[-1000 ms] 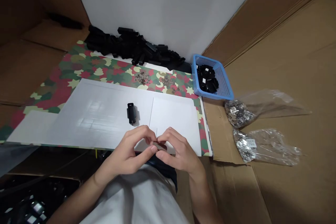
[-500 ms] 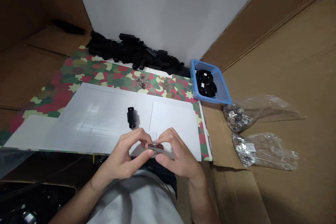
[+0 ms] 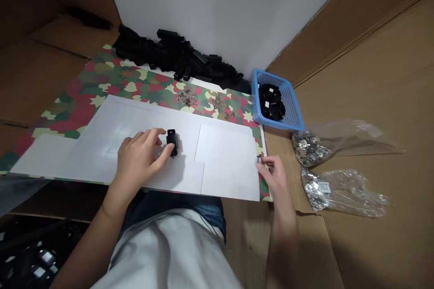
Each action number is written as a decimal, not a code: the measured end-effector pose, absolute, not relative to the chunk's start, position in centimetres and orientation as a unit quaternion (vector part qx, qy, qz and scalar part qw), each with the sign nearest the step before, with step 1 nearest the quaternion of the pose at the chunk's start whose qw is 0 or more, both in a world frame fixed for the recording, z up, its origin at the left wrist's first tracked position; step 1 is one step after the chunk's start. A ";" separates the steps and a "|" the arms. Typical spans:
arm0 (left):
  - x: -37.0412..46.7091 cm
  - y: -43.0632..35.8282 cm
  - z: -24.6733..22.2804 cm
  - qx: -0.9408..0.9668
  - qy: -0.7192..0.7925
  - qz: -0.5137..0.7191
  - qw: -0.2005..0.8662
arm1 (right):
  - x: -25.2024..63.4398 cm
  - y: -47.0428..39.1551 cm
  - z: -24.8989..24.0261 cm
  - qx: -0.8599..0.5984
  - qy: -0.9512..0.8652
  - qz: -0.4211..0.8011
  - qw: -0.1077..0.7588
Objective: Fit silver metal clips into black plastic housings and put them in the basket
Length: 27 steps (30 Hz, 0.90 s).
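Observation:
A small black plastic housing (image 3: 172, 137) lies on the white sheet (image 3: 162, 176). Beside it, on its left, is my left hand (image 3: 137, 156). That hand's thumb and index finger are apart; the thumb tip overlaps the housing's edge, and I cannot tell if it presses on it. At the sheet's right edge my right hand (image 3: 276, 174) pinches a small shiny metal piece (image 3: 259, 160) between thumb and fingers. Most of that piece's far end is hidden by the fingers.
Black plastic parts (image 3: 183, 56) are heaped along the wall. Two small piles of tiny metal bits (image 3: 187, 97) lie on the patterned covering (image 3: 135, 82). A blue basket (image 3: 297, 110) holds black parts. Two clear bags (image 3: 308, 148) of metal pieces rest on cardboard at right.
My hands have separated from the metal piece held between them. The right hand has carried a metal piece to the right; the left has moved left and up to the black housing.

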State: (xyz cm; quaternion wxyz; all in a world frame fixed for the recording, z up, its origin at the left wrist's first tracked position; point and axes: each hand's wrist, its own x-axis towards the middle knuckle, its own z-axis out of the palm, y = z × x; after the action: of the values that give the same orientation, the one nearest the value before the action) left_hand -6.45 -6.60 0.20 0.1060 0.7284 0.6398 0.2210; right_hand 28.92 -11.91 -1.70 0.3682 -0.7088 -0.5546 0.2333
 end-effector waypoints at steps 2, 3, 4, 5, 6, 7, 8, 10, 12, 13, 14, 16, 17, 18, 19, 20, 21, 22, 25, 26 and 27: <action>-5.8 -6.4 0.1 0.722 0.667 0.157 0.100 | 31.6 -12.0 -2.0 -0.763 -0.494 0.198 0.366; -5.5 -6.4 0.0 0.720 0.676 0.124 0.099 | 32.8 -12.1 -2.1 -0.785 -0.467 0.176 0.367; -5.2 -6.3 0.1 0.718 0.682 0.098 0.101 | 33.9 -12.2 -2.1 -0.802 -0.441 0.154 0.372; -5.0 -6.2 0.1 0.716 0.685 0.082 0.105 | 34.8 -12.3 -2.1 -0.814 -0.421 0.139 0.375; -4.9 -6.0 0.2 0.714 0.688 0.071 0.109 | 35.5 -12.5 -2.2 -0.823 -0.404 0.126 0.379; -4.8 -5.9 0.3 0.712 0.690 0.067 0.112 | 35.9 -12.6 -2.1 -0.826 -0.393 0.120 0.386; -4.8 -5.9 0.4 0.710 0.691 0.071 0.113 | 35.9 -12.8 -2.1 -0.824 -0.389 0.121 0.395; -4.8 -5.9 0.7 0.705 0.692 0.115 0.104 | 34.6 -13.1 -1.9 -0.801 -0.404 0.150 0.415; -4.5 -6.3 1.0 0.718 0.658 0.203 0.102 | 31.8 -13.2 -1.5 -0.753 -0.451 0.235 0.417; -4.3 -6.6 1.2 0.737 0.616 0.250 0.120 | 30.0 -13.1 -1.3 -0.720 -0.477 0.297 0.408; -3.9 -7.0 1.4 0.763 0.558 0.287 0.152 | 28.0 -13.0 -1.1 -0.674 -0.509 0.361 0.395; -3.2 -7.9 1.8 0.809 0.430 0.324 0.235 | 24.1 -12.5 -0.5 -0.572 -0.559 0.467 0.376; -2.8 -8.3 2.1 0.821 0.382 0.329 0.269 | 22.4 -12.2 -0.2 -0.524 -0.577 0.500 0.378; -2.4 -8.7 2.3 0.825 0.353 0.331 0.291 | 20.9 -11.9 0.1 -0.485 -0.587 0.523 0.383; -2.1 -9.0 2.5 0.825 0.338 0.335 0.306 | 19.7 -11.6 0.4 -0.456 -0.595 0.538 0.386; -1.9 -9.3 2.6 0.820 0.331 0.343 0.317 | 18.8 -11.2 0.6 -0.435 -0.599 0.547 0.389; -1.8 -9.5 2.6 0.813 0.327 0.354 0.328 | 18.1 -11.0 0.7 -0.421 -0.603 0.553 0.391; -1.8 -9.6 2.6 0.804 0.324 0.366 0.339 | 17.7 -10.7 0.8 -0.412 -0.607 0.556 0.390; -2.2 -9.6 2.0 0.779 0.324 0.397 0.361 | 17.3 -10.2 0.6 -0.386 -0.624 0.568 0.372; -2.3 -9.6 1.8 0.774 0.324 0.402 0.366 | 17.3 -10.2 0.5 -0.379 -0.630 0.571 0.365; -2.5 -9.6 1.7 0.768 0.326 0.409 0.369 | 17.4 -10.1 0.5 -0.376 -0.635 0.570 0.362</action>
State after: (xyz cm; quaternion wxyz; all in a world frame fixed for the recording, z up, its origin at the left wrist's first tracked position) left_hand -2.48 -9.58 1.70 0.3690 0.7680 0.3262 0.4094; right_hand 17.44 -10.11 0.47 0.3615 -0.3762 -0.6351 0.5696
